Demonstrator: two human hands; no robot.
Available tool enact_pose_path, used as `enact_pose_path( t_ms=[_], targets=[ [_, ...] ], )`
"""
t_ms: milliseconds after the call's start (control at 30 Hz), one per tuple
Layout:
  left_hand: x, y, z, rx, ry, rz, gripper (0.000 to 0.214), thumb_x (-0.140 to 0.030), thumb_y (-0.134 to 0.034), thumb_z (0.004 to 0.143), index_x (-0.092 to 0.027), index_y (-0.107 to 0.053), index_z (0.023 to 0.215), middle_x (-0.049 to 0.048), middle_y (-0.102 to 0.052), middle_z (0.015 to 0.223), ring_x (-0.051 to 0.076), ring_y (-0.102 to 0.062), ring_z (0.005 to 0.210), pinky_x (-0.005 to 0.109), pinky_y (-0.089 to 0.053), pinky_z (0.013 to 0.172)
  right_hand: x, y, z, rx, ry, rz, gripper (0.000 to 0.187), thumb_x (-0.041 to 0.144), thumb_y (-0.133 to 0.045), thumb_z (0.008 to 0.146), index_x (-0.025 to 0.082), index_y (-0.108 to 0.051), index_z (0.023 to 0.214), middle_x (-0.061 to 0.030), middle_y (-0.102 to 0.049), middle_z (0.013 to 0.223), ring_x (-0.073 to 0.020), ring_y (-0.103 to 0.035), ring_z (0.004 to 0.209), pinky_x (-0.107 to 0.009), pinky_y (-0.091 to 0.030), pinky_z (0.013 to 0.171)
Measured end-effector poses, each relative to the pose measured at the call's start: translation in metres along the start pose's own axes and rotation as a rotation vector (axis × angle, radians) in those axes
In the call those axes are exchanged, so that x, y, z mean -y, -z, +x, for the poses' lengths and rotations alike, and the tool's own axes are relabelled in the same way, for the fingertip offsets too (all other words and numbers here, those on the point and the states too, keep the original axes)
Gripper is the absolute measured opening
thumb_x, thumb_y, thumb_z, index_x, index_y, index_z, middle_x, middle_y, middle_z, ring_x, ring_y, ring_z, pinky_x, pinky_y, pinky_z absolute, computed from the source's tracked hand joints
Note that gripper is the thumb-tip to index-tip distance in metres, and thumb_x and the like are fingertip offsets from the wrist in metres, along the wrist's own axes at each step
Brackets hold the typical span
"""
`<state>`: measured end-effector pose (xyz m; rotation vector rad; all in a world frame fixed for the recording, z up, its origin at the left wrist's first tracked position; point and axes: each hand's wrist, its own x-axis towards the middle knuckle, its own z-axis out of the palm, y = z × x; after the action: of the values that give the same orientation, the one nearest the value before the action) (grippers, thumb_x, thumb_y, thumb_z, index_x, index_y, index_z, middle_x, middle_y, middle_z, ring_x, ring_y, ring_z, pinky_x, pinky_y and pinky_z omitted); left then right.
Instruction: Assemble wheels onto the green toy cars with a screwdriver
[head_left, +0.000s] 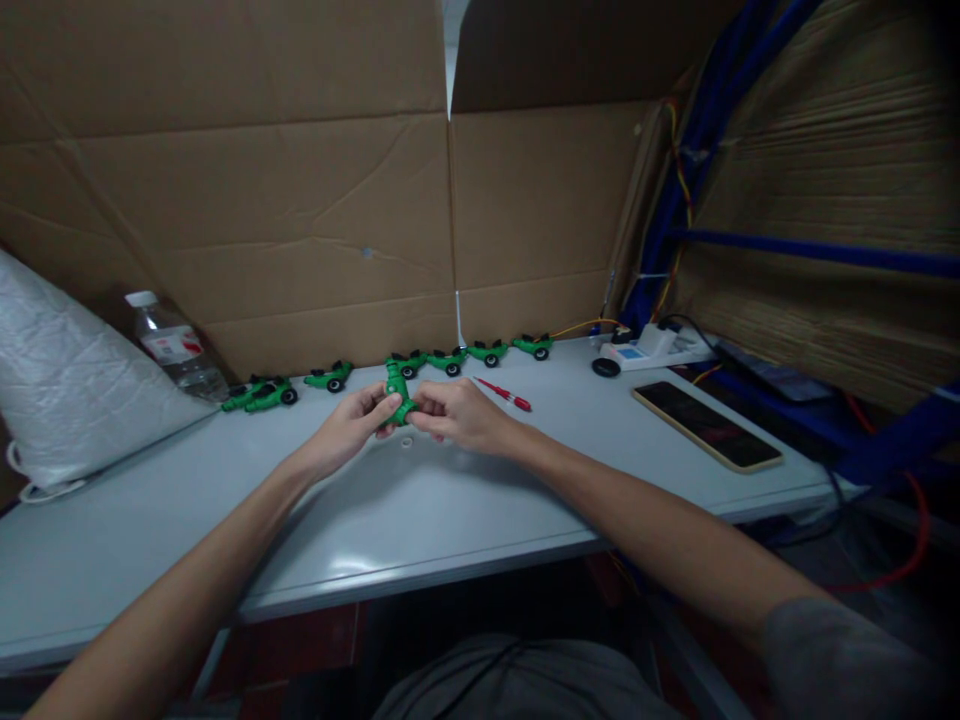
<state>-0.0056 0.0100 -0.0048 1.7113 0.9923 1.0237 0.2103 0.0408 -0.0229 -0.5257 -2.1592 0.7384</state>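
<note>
Both my hands meet above the middle of the grey table [420, 520] and hold one green toy car [397, 388], which stands nose-up between them. My left hand [352, 425] is closed round its lower left side. My right hand [461, 415] pinches its lower right end with the fingertips. A small pale ring-shaped part [406, 441] lies on the table just below the hands. A red-handled screwdriver [504, 394] lies just right of my right hand.
Several green toy cars [450, 358] stand in a row along the cardboard wall [300, 220]. A water bottle [176, 350] and a white bag [67, 390] are at the left. A phone [705, 424] and a power strip [652, 348] lie at the right.
</note>
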Motion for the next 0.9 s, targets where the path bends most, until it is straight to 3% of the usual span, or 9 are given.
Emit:
enact_pose_path(
  t_ms=[167,433,700,900],
  targets=[
    [-0.001,-0.004,0.000,0.017,0.027,-0.132,0.042,-0.058,-0.067,0.095,-0.017,-0.058,0.089,-0.0033,-0.045,0.068,0.009,-0.038,0.054,0.023,-0.029,0.050,0.008,-0.002,0.002,-0.082,-0.024,0.058,0.028,0.040,-0.060,0.099,0.022,-0.055,0.078,0.0021,-0.054,0.069,-0.0146,-0.046,0.064,-0.029,-0.031,0.062],
    [0.008,-0.002,-0.001,0.028,0.017,-0.118,0.040,-0.057,-0.069,0.094,-0.019,-0.057,0.095,-0.0025,-0.048,0.075,0.010,-0.042,0.060,0.023,-0.033,0.054,-0.008,-0.016,0.007,-0.043,-0.122,0.387,0.036,0.049,-0.066,0.094,0.024,-0.048,0.075,0.0047,-0.044,0.064,-0.0139,-0.041,0.060,-0.028,-0.029,0.058],
    [0.010,-0.005,0.000,-0.004,0.078,-0.304,0.043,-0.057,-0.070,0.094,-0.016,-0.056,0.090,-0.0017,-0.052,0.071,0.008,-0.042,0.055,0.020,-0.031,0.049,-0.002,-0.019,0.006,-0.109,-0.105,0.303,0.033,0.042,-0.055,0.100,0.022,-0.048,0.075,0.0053,-0.049,0.062,-0.0115,-0.044,0.057,-0.026,-0.032,0.055],
    [0.012,-0.003,-0.004,0.033,0.087,-0.279,0.042,-0.055,-0.069,0.095,-0.016,-0.056,0.092,-0.0006,-0.056,0.073,0.007,-0.043,0.056,0.019,-0.034,0.052,-0.012,-0.027,0.004,-0.112,-0.097,0.386,0.032,0.041,-0.056,0.100,0.022,-0.046,0.077,0.0069,-0.045,0.062,-0.0110,-0.042,0.055,-0.025,-0.032,0.053]
  ],
)
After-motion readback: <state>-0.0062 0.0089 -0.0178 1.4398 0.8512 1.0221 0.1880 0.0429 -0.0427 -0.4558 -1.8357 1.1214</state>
